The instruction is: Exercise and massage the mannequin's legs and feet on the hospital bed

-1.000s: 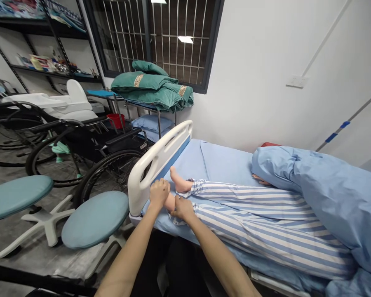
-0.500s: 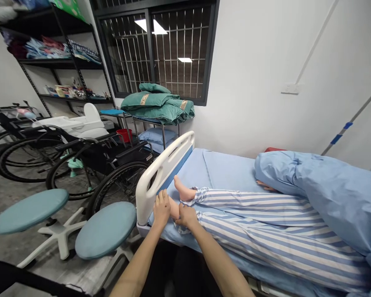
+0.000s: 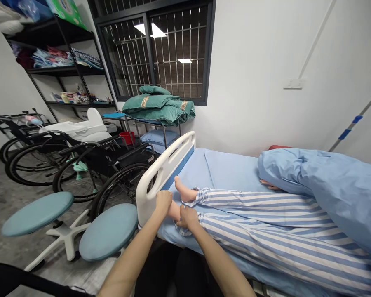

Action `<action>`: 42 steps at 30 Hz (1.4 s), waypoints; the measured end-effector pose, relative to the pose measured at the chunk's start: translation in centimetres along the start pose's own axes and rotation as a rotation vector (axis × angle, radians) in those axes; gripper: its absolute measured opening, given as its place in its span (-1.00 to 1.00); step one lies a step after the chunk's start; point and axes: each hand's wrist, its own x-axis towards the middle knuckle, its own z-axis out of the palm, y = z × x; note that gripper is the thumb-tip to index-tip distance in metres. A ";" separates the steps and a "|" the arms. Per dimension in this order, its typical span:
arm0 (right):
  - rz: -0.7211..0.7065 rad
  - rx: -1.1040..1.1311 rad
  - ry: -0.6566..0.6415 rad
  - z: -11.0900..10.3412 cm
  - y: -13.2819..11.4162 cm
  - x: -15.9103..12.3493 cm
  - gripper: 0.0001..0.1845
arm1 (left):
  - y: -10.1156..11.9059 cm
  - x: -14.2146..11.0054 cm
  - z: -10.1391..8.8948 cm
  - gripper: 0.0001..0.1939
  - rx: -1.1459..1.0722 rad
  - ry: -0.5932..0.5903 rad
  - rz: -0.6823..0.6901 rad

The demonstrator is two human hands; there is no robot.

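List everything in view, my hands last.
Bed: one, white footboard, blue sheet, centre-right
Feet: two, bare, by the footboard
Striped trousers: one pair, blue and white, on bed
Quilt: one, light blue, right
Stools: two, teal-topped, lower left
Wheelchairs: at least two, black, left
Bucket: one, red, behind wheelchairs
Window: one, dark frame, back wall
Folded bedding: one pile, green, before window
Pillows: at least two, blue, below bedding
Shelving: one unit, black, upper left
Socket: one, white, wall
Left hand: one, bare, on near foot, footboard side
Right hand: one, bare, around that foot, trouser side
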 end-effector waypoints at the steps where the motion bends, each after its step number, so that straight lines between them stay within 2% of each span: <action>1: -0.002 0.000 -0.002 0.0 0.0 0.0 -0.33 | 0.2 0.5 -0.2 -0.60 0.019 -0.043 0.008; 6: -0.021 -0.006 0.008 0.0 0.2 0.0 -0.36 | 1.2 2.9 -0.6 -0.67 0.124 -0.305 -0.031; 9: -0.018 -0.008 -0.003 0.0 0.3 0.3 -0.37 | 1.3 4.0 -0.4 -0.69 0.099 -0.360 -0.036; 11: -0.021 -0.008 -0.012 0.1 0.3 0.5 -0.36 | 1.1 4.2 -0.2 -0.64 0.047 -0.320 -0.037; 18: -0.004 -0.021 -0.011 0.1 0.2 0.6 -0.36 | 0.2 2.5 0.3 -0.63 -0.107 -0.009 0.034; 23: 0.004 -0.019 -0.011 -0.1 0.0 0.2 -0.37 | 0.0 1.0 0.9 -0.57 -0.239 0.092 -0.126; 28: -0.005 -0.006 -0.015 -0.1 0.0 0.1 -0.35 | 0.0 -0.8 3.0 -0.59 -0.315 0.358 -0.275; 31: -0.016 -0.009 -0.010 0.0 0.0 0.1 -0.32 | -0.2 -1.8 4.2 -0.60 -0.343 0.440 -0.291; 36: -0.016 -0.005 0.007 -0.3 -0.2 -0.2 -0.35 | -0.3 -3.1 4.3 -0.59 -0.322 0.456 -0.263; 42: 0.000 -0.007 0.006 -0.4 -0.4 -0.5 -0.35 | -1.5 -2.7 1.9 -0.60 -0.196 0.245 -0.187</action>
